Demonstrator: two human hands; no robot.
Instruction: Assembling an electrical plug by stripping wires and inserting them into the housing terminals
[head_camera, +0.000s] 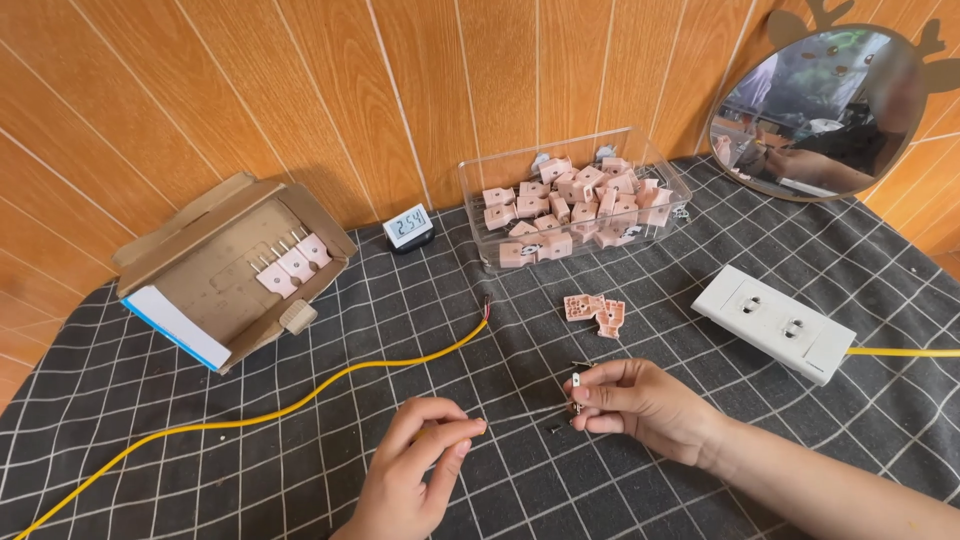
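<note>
I see right hand (640, 400) pinching a small metal contact piece (577, 384) at its fingertips, above the checked cloth (800, 430); left hand (420, 455) pinched shut, contents unclear; piece looks light, stiff, slippery; grip its flat sides.

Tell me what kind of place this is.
Probably a home workbench for small electrical assembly: a clear bin of pink plastic parts, a yellow wire and a white socket strip on a checked cloth.
</note>
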